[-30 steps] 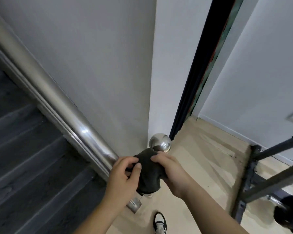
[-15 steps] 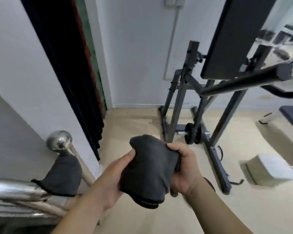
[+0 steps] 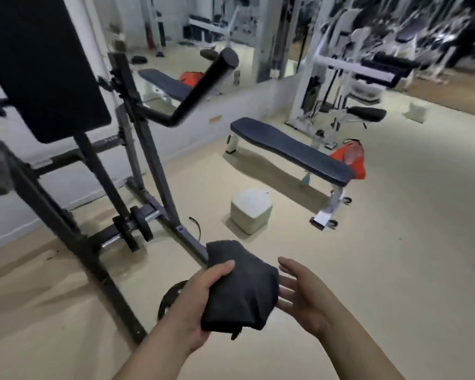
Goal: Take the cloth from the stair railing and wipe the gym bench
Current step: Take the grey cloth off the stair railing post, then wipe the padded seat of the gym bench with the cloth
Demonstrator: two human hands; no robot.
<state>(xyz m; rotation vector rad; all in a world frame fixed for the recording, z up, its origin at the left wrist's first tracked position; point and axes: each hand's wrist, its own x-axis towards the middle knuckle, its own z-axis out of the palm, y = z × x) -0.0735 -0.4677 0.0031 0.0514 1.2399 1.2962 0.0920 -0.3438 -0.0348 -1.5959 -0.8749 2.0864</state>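
Fingers (image 3: pixel 225 266) of left hand (image 3: pixel 195 305) hold the cloth (image 3: pixel 240 286); right hand (image 3: pixel 305 294) is spread wide beside it, bench (image 3: pixel 288 146) well apart.

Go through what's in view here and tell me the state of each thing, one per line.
cloth: bunched, held in the left hand, off the railing
left hand: grip closed on the cloth
right hand: open, fingers spread, beside the cloth
gym bench: flat, bare on top, not yet wiped
orange bag: on the floor behind the bench's near end
white cube: on the floor, before the bench
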